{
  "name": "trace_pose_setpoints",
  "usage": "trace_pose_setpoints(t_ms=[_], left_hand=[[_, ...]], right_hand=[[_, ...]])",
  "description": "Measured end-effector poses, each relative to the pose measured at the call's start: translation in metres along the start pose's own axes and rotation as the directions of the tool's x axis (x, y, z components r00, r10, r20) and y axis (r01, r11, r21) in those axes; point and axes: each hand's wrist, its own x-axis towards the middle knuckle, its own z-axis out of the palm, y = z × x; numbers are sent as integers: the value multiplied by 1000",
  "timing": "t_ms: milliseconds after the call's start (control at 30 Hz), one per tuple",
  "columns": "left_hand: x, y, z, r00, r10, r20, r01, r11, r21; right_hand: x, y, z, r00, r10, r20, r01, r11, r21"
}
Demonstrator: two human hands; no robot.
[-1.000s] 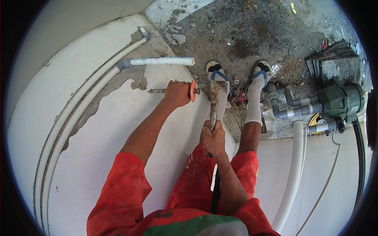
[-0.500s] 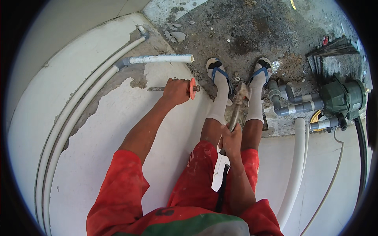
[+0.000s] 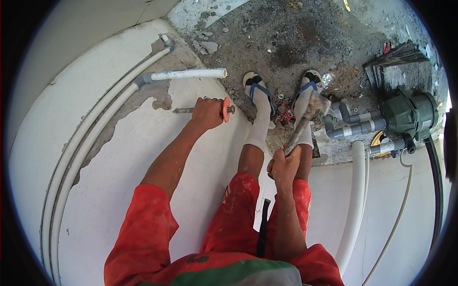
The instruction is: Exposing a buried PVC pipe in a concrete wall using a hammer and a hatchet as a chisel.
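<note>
Head view, starting at the left: two white pipes point(image 3: 126, 97) run in a broken channel in the white wall point(image 3: 143, 143), and a white stub pipe point(image 3: 188, 74) juts out toward the wall's edge along the floor point(image 3: 267, 52). Just below that stub, between the chipped plaster and that same edge, lies the chisel point(image 3: 183, 110). My left hand point(image 3: 207, 113) is wrapped round it, with the orange guard point(image 3: 226, 110) at the thumb side and the struck end poking out beyond. That grip has hardly changed; whether the tip touches the wall I can't tell. Past the wall's edge, my right hand point(image 3: 285, 164) is closed on the handle of a hammer point(image 3: 299, 131). Here is the change: its head has swung rightward, away from the chisel, and now hangs over my right shin. So the two tools are well apart and, as I judge it, no blow is landing. Farther right, the green pump point(image 3: 405, 114) sits near the floor's edge, clear of the hammer.
</note>
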Motion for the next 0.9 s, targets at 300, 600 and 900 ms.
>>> trace_pose_setpoints(t_ms=[300,600,900], left_hand=[[13,16,11,999,45,-22,-44,999,21],[9,8,14,995,69,-76,-66,997,38],[-49,4,46,948,305,94,-318,890,326]], right_hand=[[2,58,13,943,-156,295,272,871,-409],[6,9,-4,853,-154,499,496,539,-681],[20,-18,-51,789,-583,192,564,563,-604]])
